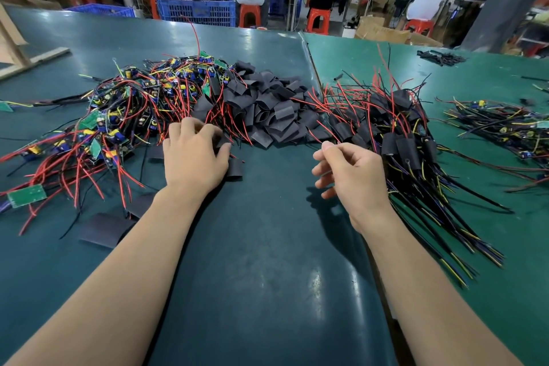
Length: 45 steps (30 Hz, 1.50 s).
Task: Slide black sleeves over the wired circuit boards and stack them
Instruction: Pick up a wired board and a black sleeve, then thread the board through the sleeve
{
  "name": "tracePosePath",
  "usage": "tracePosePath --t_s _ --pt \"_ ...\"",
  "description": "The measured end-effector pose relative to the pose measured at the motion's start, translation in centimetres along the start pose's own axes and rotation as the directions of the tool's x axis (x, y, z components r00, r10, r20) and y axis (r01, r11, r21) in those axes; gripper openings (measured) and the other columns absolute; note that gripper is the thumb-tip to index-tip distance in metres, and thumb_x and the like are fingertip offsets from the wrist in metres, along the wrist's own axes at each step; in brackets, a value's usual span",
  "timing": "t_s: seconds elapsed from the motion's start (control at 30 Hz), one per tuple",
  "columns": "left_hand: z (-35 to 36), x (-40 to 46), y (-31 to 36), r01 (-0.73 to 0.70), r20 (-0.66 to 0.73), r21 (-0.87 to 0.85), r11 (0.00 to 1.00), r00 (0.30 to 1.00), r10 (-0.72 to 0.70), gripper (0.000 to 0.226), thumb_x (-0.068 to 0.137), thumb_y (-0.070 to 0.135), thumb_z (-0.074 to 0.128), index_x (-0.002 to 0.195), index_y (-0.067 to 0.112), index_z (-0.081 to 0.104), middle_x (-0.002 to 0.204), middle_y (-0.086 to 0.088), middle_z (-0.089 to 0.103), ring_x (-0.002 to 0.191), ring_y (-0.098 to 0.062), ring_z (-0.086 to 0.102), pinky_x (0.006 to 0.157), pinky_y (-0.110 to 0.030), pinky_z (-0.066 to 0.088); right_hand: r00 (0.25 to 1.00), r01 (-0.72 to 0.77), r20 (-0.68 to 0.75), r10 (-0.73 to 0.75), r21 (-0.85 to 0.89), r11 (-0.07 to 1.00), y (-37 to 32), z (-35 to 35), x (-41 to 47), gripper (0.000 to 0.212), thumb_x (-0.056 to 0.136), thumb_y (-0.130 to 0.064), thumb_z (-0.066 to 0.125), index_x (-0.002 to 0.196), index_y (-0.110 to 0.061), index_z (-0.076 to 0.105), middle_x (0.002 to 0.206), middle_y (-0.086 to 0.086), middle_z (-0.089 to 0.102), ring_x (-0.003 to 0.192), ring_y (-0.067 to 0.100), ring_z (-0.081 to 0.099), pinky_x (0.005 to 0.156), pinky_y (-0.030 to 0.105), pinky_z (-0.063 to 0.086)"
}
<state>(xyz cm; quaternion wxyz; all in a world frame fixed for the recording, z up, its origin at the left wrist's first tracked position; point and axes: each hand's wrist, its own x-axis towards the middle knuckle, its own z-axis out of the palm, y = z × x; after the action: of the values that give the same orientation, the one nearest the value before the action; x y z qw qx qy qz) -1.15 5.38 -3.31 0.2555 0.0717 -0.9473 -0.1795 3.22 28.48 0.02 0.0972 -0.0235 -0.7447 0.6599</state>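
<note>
The left hand (194, 154) is laid at nine o'clock, fingers curled on a flat matte sleeve (234, 169) — apparently for picking. The right hand (349, 171), at three, is held loosely curled; a pinched wire cannot be confirmed. Beyond lie limp sleeves (267, 107) at twelve, bare boards (124, 116) at ten, sleeved boards (398, 134) stacked at two.

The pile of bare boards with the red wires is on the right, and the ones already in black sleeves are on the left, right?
No, they are swapped. The head view shows the bare boards on the left and the sleeved ones stacked on the right.
</note>
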Motion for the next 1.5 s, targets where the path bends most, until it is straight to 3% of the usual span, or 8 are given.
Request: tracePosePath --t_s 0.1,0.27,0.5,0.7,0.83,1.0,1.13,1.5 --pt "0.4 0.0 -0.3 -0.008 0.088 0.03 1.0 0.996 0.005 0.043 0.095 0.04 0.056 0.134 0.02 0.058 0.145 -0.008 0.049 0.134 -0.034 0.036 0.105 -0.049 0.03 1.0 -0.001 0.007 0.001 -0.001 1.0 0.0 0.0 -0.1 0.028 0.098 -0.021 0.056 0.076 -0.01 0.067 0.055 -0.002 0.064 0.044 0.012 0.055 0.039 0.023 0.043" --pt "-0.1 0.1 -0.1 0.018 0.008 -0.044 0.999 1.0 -0.017 0.045 0.089 0.048 0.064 0.125 0.02 0.062 0.116 -0.009 0.068 0.114 -0.036 0.052 0.095 -0.046 0.039 1.0 -0.002 0.009 0.002 -0.011 1.0 0.1 0.1 0.0 0.028 0.098 -0.021 0.057 0.075 -0.01 0.067 0.056 -0.002 0.064 0.045 0.012 0.055 0.039 0.023 0.043" --pt "-1.6 -1.7 2.6 -0.158 -0.126 -0.547 0.822 0.986 0.107 0.052 0.079 0.061 0.07 0.107 0.018 0.067 0.092 0.005 0.066 0.081 -0.014 0.06 0.082 -0.033 0.051 0.989 0.132 0.094 -0.115 -0.208 0.969 0.9 0.4 0.3 0.005 0.091 -0.022 0.066 0.089 -0.027 0.067 0.07 -0.003 0.069 0.054 0.014 0.062 0.048 0.034 0.051" --pt "-1.9 -3.1 4.3 -0.288 0.0 -0.636 0.716 0.928 0.373 0.043 0.083 0.054 0.068 0.093 0.013 0.069 0.078 0.002 0.068 0.068 -0.019 0.061 0.068 -0.036 0.051 0.88 0.386 0.416 -0.231 -0.338 0.858 1.3 1.0 -0.4 0.068 0.082 -0.024 0.078 0.14 -0.042 0.047 0.094 -0.009 0.067 0.061 0.009 0.053 0.071 0.023 0.051" --pt "-1.8 -3.5 4.8 -0.394 -0.023 -0.61 0.688 0.876 0.481 0.05 0.093 0.057 0.047 0.086 0.012 0.068 0.077 0.005 0.065 0.073 -0.017 0.06 0.071 -0.035 0.048 0.882 0.431 0.331 -0.335 -0.28 0.858 1.2 1.3 -0.2 0.03 0.084 -0.018 0.071 0.112 -0.026 0.069 0.09 -0.01 0.071 0.068 0.012 0.06 0.068 0.03 0.052" --pt "-1.2 -1.5 2.1 -0.185 -0.2 -0.11 0.977 0.967 0.161 0.035 0.094 0.047 0.055 0.098 0.016 0.072 0.107 -0.007 0.066 0.105 -0.033 0.053 0.088 -0.045 0.042 0.938 0.335 0.211 -0.275 -0.354 0.873 1.7 0.9 0.3 0.017 0.091 -0.033 0.067 0.107 -0.029 0.072 0.08 -0.019 0.069 0.068 0.009 0.063 0.068 0.039 0.058" --pt "-0.7 -0.3 -0.8 0.261 0.048 0.077 0.962 0.963 -0.265 0.046 0.093 0.045 0.054 0.133 0.022 0.057 0.142 -0.02 0.045 0.132 -0.041 0.03 0.106 -0.052 0.026 0.949 0.299 0.217 -0.226 -0.406 0.864 2.1 1.0 0.3 0.026 0.092 -0.036 0.061 0.117 -0.034 0.068 0.056 -0.024 0.058 0.066 0.011 0.066 0.071 0.034 0.056" --pt "-1.9 0.5 0.6 0.068 -0.08 -0.017 0.998 0.994 -0.07 0.029 0.094 0.032 0.051 0.098 0.014 0.073 0.096 -0.013 0.071 0.097 -0.041 0.06 0.087 -0.045 0.046 0.957 0.265 0.221 -0.187 -0.409 0.873 2.3 1.2 0.2 0.018 0.092 -0.033 0.061 0.106 -0.027 0.071 0.07 -0.011 0.065 0.069 0.018 0.065 0.072 0.042 0.056"
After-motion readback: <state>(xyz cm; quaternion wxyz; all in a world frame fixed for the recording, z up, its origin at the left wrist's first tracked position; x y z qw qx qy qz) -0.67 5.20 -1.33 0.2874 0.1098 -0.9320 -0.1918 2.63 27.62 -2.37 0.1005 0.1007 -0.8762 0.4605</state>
